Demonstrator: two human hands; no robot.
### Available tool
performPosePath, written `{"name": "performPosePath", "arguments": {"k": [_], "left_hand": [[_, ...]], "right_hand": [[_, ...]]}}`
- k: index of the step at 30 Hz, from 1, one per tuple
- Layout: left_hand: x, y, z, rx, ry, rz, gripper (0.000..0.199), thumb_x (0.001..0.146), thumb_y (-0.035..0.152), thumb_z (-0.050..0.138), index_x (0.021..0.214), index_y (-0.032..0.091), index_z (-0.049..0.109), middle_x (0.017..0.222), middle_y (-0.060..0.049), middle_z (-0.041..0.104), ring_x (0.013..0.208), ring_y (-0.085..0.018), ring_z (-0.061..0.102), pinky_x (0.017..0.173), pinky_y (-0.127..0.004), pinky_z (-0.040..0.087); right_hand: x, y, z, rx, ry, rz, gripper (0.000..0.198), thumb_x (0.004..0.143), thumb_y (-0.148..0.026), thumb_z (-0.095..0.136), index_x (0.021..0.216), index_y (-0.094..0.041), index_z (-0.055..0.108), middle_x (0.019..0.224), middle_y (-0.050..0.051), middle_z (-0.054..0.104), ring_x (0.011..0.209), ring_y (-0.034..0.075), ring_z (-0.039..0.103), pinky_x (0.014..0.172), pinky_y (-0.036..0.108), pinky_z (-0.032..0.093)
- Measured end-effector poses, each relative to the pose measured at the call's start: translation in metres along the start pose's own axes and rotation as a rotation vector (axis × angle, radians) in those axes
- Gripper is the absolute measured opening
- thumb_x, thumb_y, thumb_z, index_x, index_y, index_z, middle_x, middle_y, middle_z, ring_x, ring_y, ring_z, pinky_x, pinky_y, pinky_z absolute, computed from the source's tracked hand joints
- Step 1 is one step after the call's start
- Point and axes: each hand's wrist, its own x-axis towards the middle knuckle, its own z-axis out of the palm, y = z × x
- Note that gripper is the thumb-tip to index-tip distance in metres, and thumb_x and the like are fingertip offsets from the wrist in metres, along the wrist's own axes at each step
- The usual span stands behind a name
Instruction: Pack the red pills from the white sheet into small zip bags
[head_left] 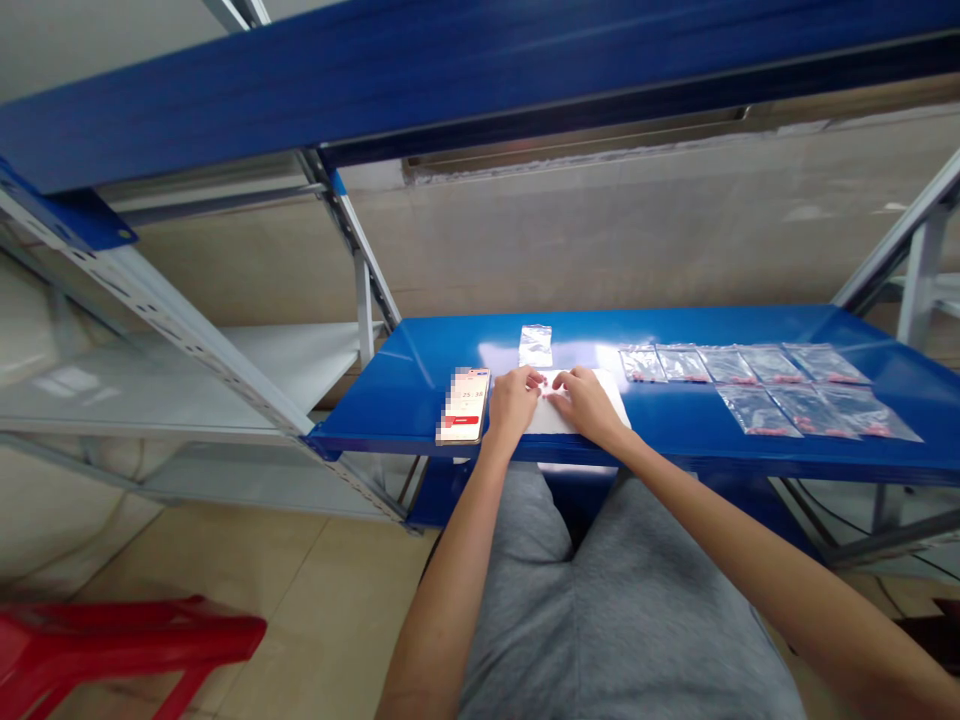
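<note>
My left hand rests at the left part of a white sheet, its fingers curled together. Whatever is in them is too small to make out. My right hand lies on the sheet opposite, with a gap between its bent index finger and thumb. A few tiny reddish pieces show between the fingertips of both hands; their kind is unclear. Just beyond the sheet lies a clear zip bag, flat on the blue tabletop. Left of my left hand is a phone with a lit timer screen.
On the right, several clear zip bags holding small reddish pieces lie in two rows on the blue shelf table. A blue beam crosses overhead. White shelving stands left, and a red plastic stool is at lower left.
</note>
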Motion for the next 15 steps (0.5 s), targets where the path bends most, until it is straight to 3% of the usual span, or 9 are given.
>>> {"name": "performPosePath", "arguments": {"k": [15], "left_hand": [[-0.0083, -0.0026, 0.0009, -0.012, 0.012, 0.023, 0.018, 0.089, 0.011, 0.067, 0.099, 0.022, 0.077, 0.106, -0.005, 0.08, 0.098, -0.021, 0.072, 0.093, -0.03, 0.052]], "right_hand": [[0.0081, -0.0112, -0.0001, 0.021, -0.051, 0.008, 0.012, 0.093, -0.02, 0.063, 0.097, -0.015, 0.073, 0.098, 0.011, 0.064, 0.096, 0.026, 0.059, 0.088, 0.034, 0.041]]}}
